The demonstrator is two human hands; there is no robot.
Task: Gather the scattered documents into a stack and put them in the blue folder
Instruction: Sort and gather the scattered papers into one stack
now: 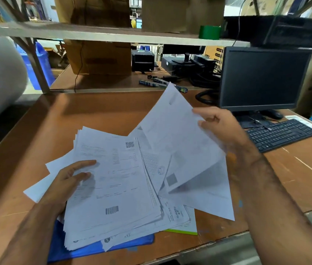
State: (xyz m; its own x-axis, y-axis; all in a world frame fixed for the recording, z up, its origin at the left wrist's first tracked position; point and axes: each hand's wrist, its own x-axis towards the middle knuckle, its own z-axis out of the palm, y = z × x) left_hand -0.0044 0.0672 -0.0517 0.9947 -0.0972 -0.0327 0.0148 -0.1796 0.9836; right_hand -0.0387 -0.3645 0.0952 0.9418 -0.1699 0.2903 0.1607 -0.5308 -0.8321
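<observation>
Nearest us, our flat blue plastic folder (71, 247) lies on the brown wooden desk (27, 150), mostly covered by a loose stack of white printed documents (113, 188). Our left hand (69, 180) presses flat on that stack, fingers spread. Our right hand (222, 127) pinches the raised edge of several white sheets (180, 142), tilted above the pile. Beyond stand a black keyboard (281, 134) and dark monitor (262, 79).

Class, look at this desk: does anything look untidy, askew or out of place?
Yes. The documents are fanned crookedly under the left hand, covering the blue folder. The right hand holds loose sheets tilted up.
</observation>
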